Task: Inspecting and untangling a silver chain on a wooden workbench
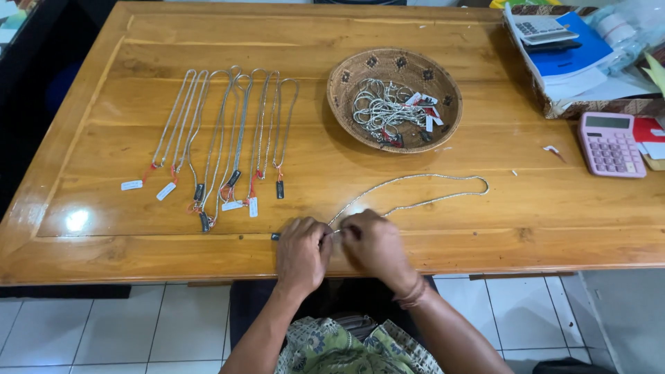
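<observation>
Between both hands, seemingly pinched shut, the silver chain loops rightward.

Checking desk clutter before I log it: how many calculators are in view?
2. A pink calculator lies on the table's right edge; a white calculator sits atop the paper stack at the top right. Others could be hidden under that stack.

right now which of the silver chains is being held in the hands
The long chain looped alone near the table's front edge; both hands pinch its ends. The others lie in a row or in the basket.
</observation>
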